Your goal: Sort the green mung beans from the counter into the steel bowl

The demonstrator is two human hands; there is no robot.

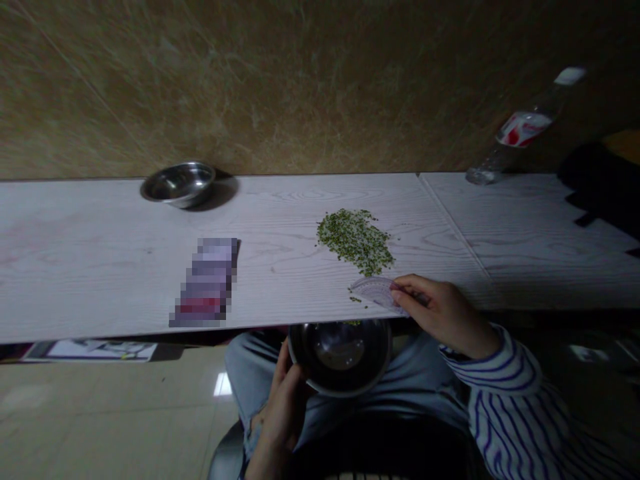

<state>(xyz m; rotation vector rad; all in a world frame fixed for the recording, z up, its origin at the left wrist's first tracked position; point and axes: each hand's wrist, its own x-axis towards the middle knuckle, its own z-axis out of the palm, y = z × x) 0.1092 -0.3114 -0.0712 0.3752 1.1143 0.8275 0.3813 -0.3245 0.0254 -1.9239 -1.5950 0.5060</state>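
My right hand [433,307] pinches a clear plastic protractor [377,291] by its right end, its curved edge just below a spread of small green beans [355,237]. A few loose beans lie along the protractor's left side, close to the table's front edge. Below that edge, my left hand [290,393] grips a metal bowl [345,387] by its left rim, over my lap. The bowl's far rim sits under the tabletop, and a few green bits show there. Its inside is dark and shiny.
A second metal bowl [179,187] rests near the wall at the left. A pixelated oblong item [206,283] lies left of the beans. A clear bottle [525,130] with a red and white label stands at the back right, beside dark cloth [600,180].
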